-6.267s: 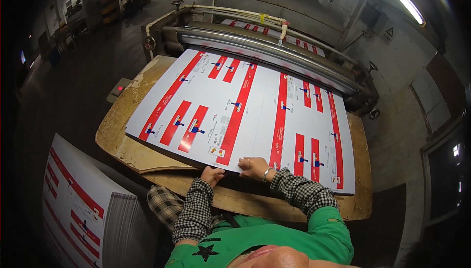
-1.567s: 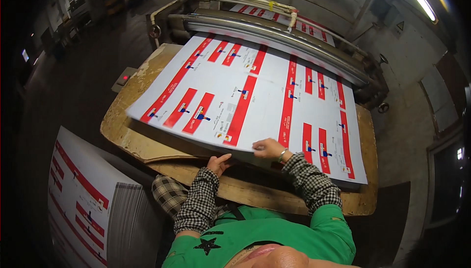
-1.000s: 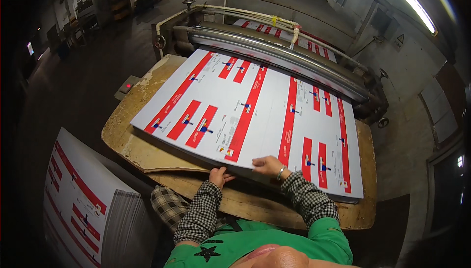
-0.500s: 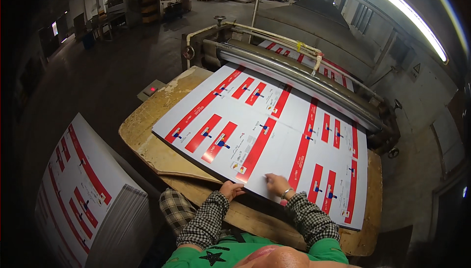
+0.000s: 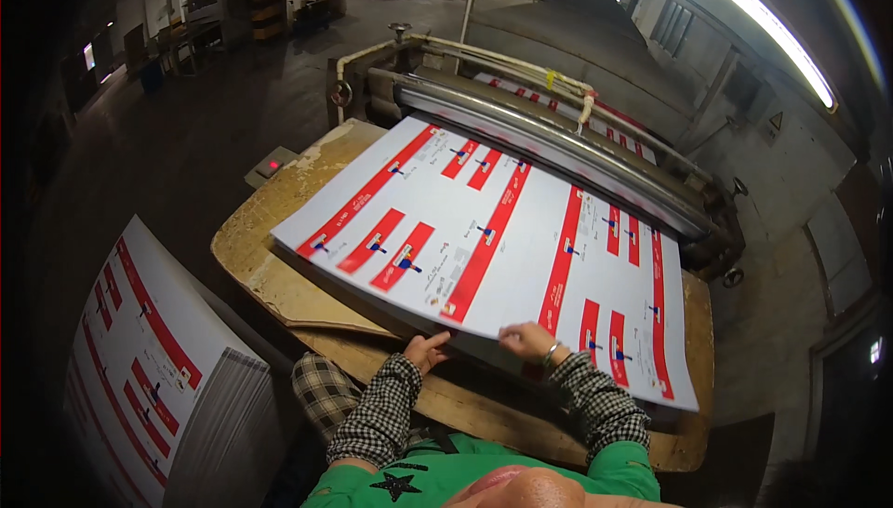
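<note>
A large white printed sheet with red bars and small blue marks lies on a worn wooden feed table in front of a roller machine. My left hand is at the sheet's near edge, fingers under or against it. My right hand, with a bracelet on the wrist, rests flat on the same edge a little to the right, pressing on the paper. Both sleeves are black-and-white checked. The sheet's near edge is slightly lifted off the table.
A tall stack of the same printed sheets stands at my lower left. The machine's steel rollers run along the table's far side, with more printed sheets behind. A small box with a red light sits by the table's left corner. Dark factory floor lies to the left.
Since the earliest frame both hands stayed at the sheet's near edge. The right hand slid along that edge and came back closer to the left hand. My head tilted up, showing more of the hall.
</note>
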A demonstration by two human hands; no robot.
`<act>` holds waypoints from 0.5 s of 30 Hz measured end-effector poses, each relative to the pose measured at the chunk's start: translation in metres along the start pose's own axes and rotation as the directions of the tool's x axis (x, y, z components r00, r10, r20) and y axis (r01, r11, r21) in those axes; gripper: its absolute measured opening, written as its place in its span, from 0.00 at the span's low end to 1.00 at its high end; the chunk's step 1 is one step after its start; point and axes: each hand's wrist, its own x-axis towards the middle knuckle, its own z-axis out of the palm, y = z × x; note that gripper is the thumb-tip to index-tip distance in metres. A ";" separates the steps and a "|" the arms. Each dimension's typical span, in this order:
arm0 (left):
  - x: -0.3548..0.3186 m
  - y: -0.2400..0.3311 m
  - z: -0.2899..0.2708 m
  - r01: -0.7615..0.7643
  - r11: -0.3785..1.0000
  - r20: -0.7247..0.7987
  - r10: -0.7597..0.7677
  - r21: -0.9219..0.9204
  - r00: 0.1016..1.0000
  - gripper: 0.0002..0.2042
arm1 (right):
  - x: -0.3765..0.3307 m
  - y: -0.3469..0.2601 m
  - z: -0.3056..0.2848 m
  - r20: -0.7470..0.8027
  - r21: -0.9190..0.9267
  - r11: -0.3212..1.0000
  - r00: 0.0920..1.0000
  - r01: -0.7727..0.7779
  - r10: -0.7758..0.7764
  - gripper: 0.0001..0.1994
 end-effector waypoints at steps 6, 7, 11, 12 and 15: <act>0.021 -0.021 -0.009 -0.043 0.995 -0.313 0.070 0.093 0.947 0.09 | -0.013 -0.013 0.000 -0.213 -0.109 0.981 0.960 0.161 -0.181 0.09; 0.021 -0.021 -0.007 -0.089 0.985 -0.300 0.131 0.149 0.945 0.10 | -0.013 -0.012 0.008 -0.178 -0.096 0.991 0.978 0.097 -0.113 0.09; 0.013 -0.014 0.007 -0.164 0.981 -0.078 0.156 -0.106 0.985 0.14 | -0.006 0.010 0.037 -0.108 -0.056 0.998 0.994 -0.013 0.007 0.11; 0.010 -0.011 0.009 -0.137 0.988 -0.067 0.132 -0.076 0.989 0.15 | 0.002 0.020 0.037 -0.087 -0.044 0.996 0.994 -0.075 0.071 0.12; 0.004 -0.007 0.009 -0.129 0.991 -0.002 0.129 -0.041 0.992 0.17 | 0.036 0.045 0.031 -0.189 -0.076 0.932 0.923 -0.354 0.336 0.17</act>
